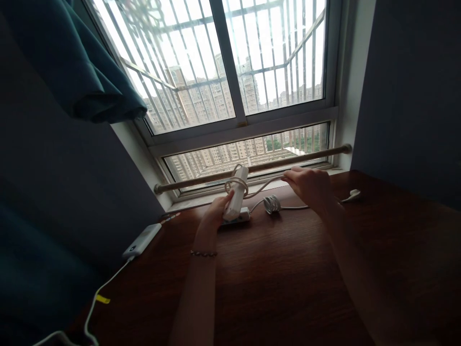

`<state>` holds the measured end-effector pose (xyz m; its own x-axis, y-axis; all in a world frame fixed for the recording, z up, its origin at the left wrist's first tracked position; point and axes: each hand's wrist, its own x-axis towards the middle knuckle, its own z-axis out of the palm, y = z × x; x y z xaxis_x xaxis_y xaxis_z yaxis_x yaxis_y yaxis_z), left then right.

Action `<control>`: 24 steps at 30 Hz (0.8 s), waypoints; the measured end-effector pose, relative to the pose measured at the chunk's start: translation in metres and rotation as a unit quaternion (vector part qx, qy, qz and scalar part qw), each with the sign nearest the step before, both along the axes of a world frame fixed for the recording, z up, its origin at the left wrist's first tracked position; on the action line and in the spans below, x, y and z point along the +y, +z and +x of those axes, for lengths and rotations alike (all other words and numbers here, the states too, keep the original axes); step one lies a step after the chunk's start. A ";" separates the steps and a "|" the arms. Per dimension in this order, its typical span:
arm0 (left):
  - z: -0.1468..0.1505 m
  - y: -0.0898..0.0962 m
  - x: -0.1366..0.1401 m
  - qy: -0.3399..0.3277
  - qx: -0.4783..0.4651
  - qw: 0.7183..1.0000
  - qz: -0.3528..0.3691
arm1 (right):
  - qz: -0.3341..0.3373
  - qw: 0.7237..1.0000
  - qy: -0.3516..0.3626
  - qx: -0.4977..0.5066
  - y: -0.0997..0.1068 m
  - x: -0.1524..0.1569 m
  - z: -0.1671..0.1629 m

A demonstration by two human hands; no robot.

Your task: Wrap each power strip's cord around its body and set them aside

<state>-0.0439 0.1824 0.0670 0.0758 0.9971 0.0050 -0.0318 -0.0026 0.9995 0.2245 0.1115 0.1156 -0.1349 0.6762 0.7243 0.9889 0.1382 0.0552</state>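
A white power strip (236, 199) is tilted up off the wooden table, with my left hand (219, 210) closed around its lower end. Loops of its white cord (246, 187) wrap around the upper part of the strip. From there the cord runs right to my right hand (306, 185), whose fingers pinch it. Behind and below the strip lies another white block (245, 214), partly hidden. A lead from it passes through a coiled white cable bundle (272, 204) and on behind my right wrist. A white plug-like end (355, 193) rests farther right.
The dark wooden table (273, 269) meets a barred window (241, 122) with a horizontal rail (298, 159) across its lower part. A white power bank-like device (142, 240) with a cable lies at the left edge. A blue curtain (97, 81) hangs at upper left.
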 end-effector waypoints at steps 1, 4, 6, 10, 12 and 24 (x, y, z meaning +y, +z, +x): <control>0.001 -0.002 0.001 -0.013 0.010 1.000 -0.011 | 0.016 1.000 0.007 -0.001 0.001 -0.002 0.001; 0.008 -0.008 0.006 -0.021 0.044 0.999 -0.017 | 0.040 0.998 0.049 -0.016 0.005 -0.009 0.004; 0.015 -0.013 0.008 -0.007 0.082 0.997 -0.005 | 0.048 0.995 0.076 -0.043 0.006 -0.013 0.001; 0.029 -0.022 0.008 0.002 0.194 0.980 0.036 | 0.053 0.987 0.118 -0.095 0.008 -0.020 -0.010; 0.033 -0.022 0.003 -0.008 0.247 0.966 0.069 | 0.046 0.985 0.127 -0.103 0.007 -0.020 -0.013; 0.059 0.009 -0.051 0.005 0.553 0.776 0.303 | -0.019 0.982 0.152 -0.109 0.009 -0.019 -0.003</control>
<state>0.0148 0.1316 0.0764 0.3593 0.8379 0.4108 0.8479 -0.4770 0.2314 0.2219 0.0921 0.1247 -0.4849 0.6065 0.6302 0.8663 0.4322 0.2506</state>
